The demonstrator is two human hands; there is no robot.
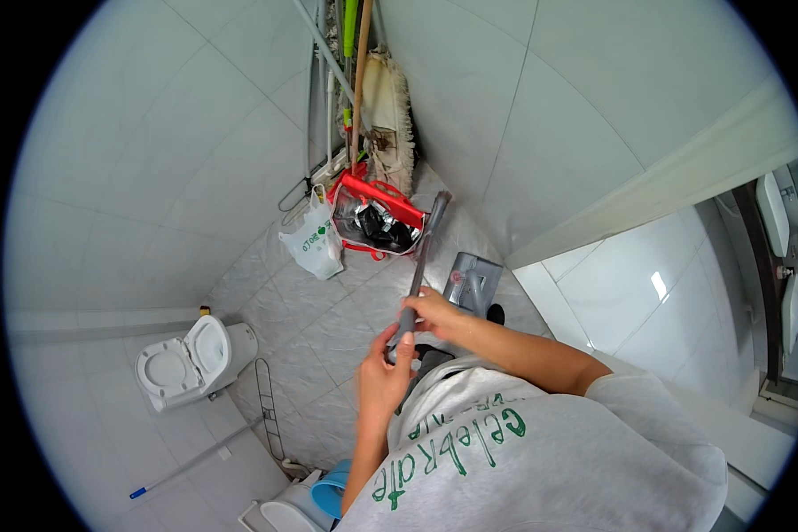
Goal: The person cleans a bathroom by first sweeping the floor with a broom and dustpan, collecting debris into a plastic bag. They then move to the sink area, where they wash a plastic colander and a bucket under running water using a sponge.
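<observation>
A dark grey pole (421,266), like a broom or mop handle, points away from my body toward the corner, its far end hooked or wider. My right hand (436,315) grips it with the fingers wrapped around. Closer to my body, my left hand (387,374) closes on the near end, thumb along the shaft. On the floor just right of the pole is a grey dustpan-like piece (472,284) with a tube-shaped part. What lies below my hands is partly hidden by my shirt.
In the corner, a red bag (350,189) with black items stands beside a white plastic bag (315,244); mops (387,120) and poles lean behind. To the left are a toilet (213,348) and wire rack (268,412). A blue bucket (330,486) is near my left forearm; a doorway opens right.
</observation>
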